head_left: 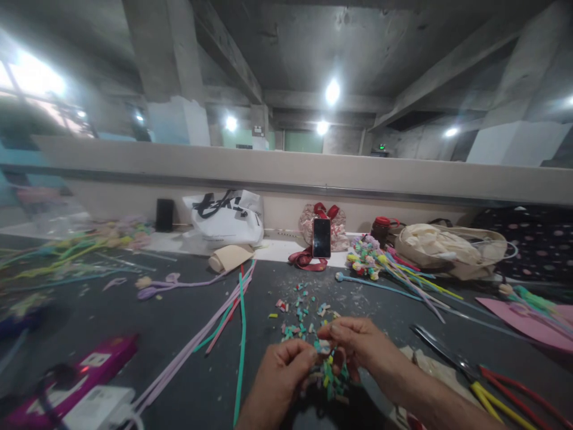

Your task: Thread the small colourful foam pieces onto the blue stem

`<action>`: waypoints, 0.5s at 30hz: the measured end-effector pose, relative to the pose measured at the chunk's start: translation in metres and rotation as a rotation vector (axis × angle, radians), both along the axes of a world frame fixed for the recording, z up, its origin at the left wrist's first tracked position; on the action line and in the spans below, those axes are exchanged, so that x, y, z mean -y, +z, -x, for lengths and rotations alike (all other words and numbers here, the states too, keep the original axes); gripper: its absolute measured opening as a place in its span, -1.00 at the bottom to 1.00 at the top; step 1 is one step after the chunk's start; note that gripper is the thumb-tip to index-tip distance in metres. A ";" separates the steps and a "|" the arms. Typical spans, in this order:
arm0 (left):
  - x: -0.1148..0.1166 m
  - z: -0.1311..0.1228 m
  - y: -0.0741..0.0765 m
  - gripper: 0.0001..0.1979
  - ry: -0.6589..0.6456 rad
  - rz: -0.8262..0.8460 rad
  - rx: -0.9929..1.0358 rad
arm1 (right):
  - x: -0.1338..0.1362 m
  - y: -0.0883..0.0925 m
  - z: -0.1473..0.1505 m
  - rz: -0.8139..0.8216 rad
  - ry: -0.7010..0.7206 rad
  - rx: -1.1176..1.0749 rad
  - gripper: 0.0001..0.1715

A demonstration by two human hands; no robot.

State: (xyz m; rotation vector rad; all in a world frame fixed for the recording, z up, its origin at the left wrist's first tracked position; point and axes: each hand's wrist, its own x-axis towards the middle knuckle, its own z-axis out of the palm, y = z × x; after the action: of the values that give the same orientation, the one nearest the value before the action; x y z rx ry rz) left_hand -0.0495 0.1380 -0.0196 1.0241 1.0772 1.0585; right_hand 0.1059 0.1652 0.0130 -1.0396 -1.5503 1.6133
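Note:
My left hand (289,364) is closed in a pinch, with its thumb and forefinger pressed together. Close beside it, my right hand (353,343) pinches too, its fingertips almost meeting the left ones. A small pale bit shows between the fingertips, too small and blurred to name. Beneath and in front of both hands lies a scatter of short cut fuzzy-stem pieces (331,379) in green, yellow, blue, pink and white. Long lilac fuzzy stems (197,343) stretch across the dark table to the left, alongside a green stem (243,334).
Scissors (441,349) and red-and-yellow-handled pliers (492,394) lie at right. A phone (321,237) leans upright at the back, between a white bag (226,221) and a bunch of fuzzy-stem flowers (364,257). A magenta power strip (102,367) with a white plug sits front left.

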 end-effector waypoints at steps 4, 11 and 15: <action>-0.001 0.001 -0.004 -0.65 -0.004 -0.028 -0.069 | 0.001 0.003 0.001 0.040 0.014 0.002 -0.65; 0.001 -0.001 -0.002 -0.70 -0.006 -0.070 -0.151 | -0.005 -0.004 -0.001 0.047 0.035 0.031 -0.69; 0.002 -0.001 -0.001 -0.70 0.014 -0.090 -0.169 | -0.003 0.000 -0.001 0.049 0.034 0.039 -0.72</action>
State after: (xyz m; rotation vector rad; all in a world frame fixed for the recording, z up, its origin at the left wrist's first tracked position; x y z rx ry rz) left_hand -0.0483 0.1364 -0.0203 1.1970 1.1822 1.0540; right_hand 0.1064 0.1681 0.0126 -1.0821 -1.5683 1.6712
